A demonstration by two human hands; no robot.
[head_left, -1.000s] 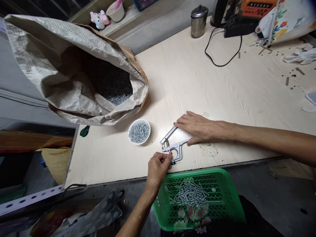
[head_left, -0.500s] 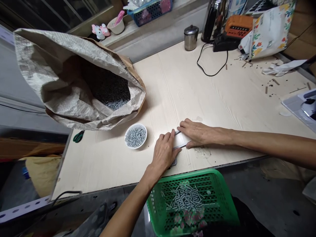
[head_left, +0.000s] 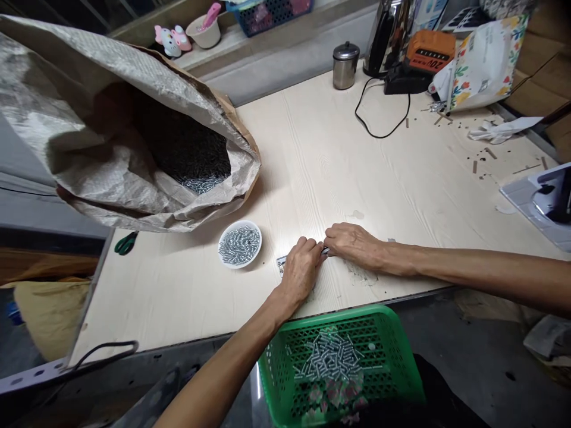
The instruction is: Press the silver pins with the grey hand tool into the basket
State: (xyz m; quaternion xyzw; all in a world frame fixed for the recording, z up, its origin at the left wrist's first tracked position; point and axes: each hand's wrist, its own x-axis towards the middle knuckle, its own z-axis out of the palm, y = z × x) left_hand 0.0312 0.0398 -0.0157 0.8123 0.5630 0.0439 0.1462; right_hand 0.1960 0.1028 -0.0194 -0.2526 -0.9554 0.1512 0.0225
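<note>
— Pale wooden table (head_left: 321,154) spreads beyond the right hand (head_left: 354,245). What could go wrong on it?

— First, the big sack (head_left: 107,190), ahead of the left hand (head_left: 302,270) and to its left. Its mouth is open; if somebody pulls the loose rim, I think it could tip.

— And the green basket (head_left: 401,339)?

— It is nearer to the body than the left hand, at the table's edge. If the body shifts, it could tilt.

— The white bowl (head_left: 241,266)?

— Near the left hand, on its left. A quick outward move of this hand could knock it over.

— How do the hands hold?

— The left one is closed over the grey metal tool (head_left: 281,263); the right one is curled on its handle end, just beside the left hand.

— Is this dangerous?

— In my judgement, a little. If the two hands press unevenly, the tool could slip on the table, or a finger could be pinched.

— And the smallest things?

— Metal pins (head_left: 329,356) lie loose in the basket, so any tilt could scatter them. The left hand covers the tool's middle; whether a pin sits there, I cannot tell.
</note>
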